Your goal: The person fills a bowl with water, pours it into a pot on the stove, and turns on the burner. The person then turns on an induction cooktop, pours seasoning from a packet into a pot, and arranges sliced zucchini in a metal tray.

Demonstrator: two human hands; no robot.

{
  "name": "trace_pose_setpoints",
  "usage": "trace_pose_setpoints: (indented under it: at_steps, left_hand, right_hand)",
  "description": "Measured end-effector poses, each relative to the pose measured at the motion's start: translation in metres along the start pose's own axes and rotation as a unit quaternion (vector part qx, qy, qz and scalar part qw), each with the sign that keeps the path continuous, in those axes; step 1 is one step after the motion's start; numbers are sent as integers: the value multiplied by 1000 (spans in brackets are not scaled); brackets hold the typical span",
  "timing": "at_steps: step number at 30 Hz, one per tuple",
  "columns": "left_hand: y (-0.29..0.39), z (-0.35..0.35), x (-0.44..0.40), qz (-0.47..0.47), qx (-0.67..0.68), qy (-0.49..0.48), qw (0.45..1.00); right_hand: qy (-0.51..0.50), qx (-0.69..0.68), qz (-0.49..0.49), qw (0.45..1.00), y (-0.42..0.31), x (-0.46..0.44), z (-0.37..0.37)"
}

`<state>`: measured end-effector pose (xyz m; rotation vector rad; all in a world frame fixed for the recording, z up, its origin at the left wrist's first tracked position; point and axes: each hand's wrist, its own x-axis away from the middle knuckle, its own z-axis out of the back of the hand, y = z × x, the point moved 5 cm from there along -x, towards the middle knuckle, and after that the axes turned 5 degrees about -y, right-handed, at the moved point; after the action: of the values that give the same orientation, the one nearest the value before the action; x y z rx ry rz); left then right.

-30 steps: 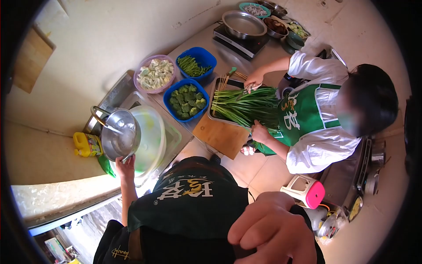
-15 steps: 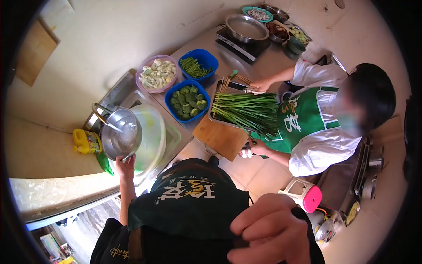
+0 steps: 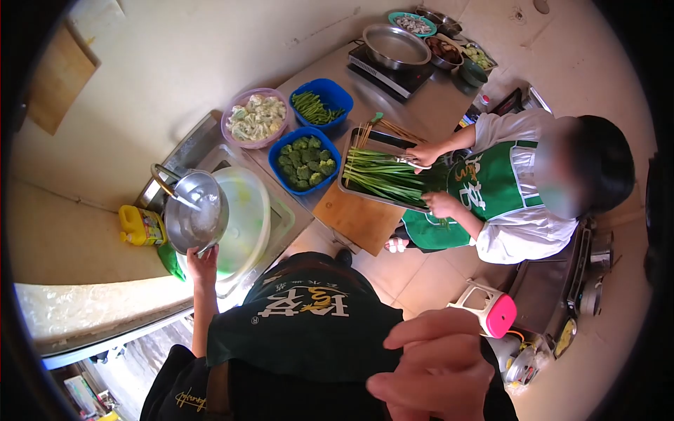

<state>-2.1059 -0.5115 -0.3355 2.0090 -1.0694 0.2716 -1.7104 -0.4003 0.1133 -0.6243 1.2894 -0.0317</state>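
At the left, my left hand grips the near rim of a metal bowl. Water from the curved tap runs into this bowl, which is over a large pale basin in the sink. Close to the camera at the bottom right, my right hand is raised with its fingers curled; what it holds, if anything, is hidden. Beyond the sink are a pink bowl of cauliflower, a blue basket of broccoli and a blue basket of green beans.
At the right a person in a green apron holds scissors over long green stalks on a tray. A wooden board juts from the counter. A pink-topped stool stands on the floor. A yellow jug is beside the sink.
The person's hands have moved along the stalks, and the stalks' far ends have been drawn together. My right hand has shifted slightly right. My left hand stays on the bowl.
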Motion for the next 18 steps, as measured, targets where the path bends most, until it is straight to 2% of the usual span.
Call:
trace_pose_setpoints:
  at_steps: [1,2,4,5,7,8,9,10,12,13,15,16,18]
  left_hand:
    - [-1,2,-2,-4,1,0,1000]
    - [0,4,-2,-8,1,1,1000]
    - [2,0,2,-10,-8,4,1000]
    - [2,-2,3,-11,-16,6,1000]
    - [0,0,2,-12,-15,5,1000]
    - [0,1,1,-17,-14,4,1000]
    - [0,3,-1,-16,-13,1,1000]
    - [2,5,-1,-21,-24,-6,999]
    - [3,4,0,-27,-32,-11,999]
    - [3,2,2,-26,-27,-12,999]
    - [3,-3,7,-25,-19,-11,999]
    - [4,-6,9,-31,-26,-13,999]
    - [5,-11,13,-37,-34,-14,999]
  right_hand:
    - [16,52,-32,998,2,1,2]
    - [-67,-81,19,994,11,-1,0]
    - [-146,-212,68,964,6,2,-3]
    - [-123,-293,0,948,5,3,-2]
    - [-99,-365,-71,923,16,8,5]
    - [-242,-390,-132,879,37,23,-1]
    - [-259,-386,-154,872,53,32,-6]
    - [-229,-346,-212,885,77,50,-12]
    - [-203,-262,-364,870,135,109,-24]
    - [-217,-243,-440,837,167,155,-28]
    - [-319,-165,-559,747,214,260,-33]
    - [-322,-164,-558,747,217,283,-37]
    - [-347,-190,-597,698,215,324,-49]
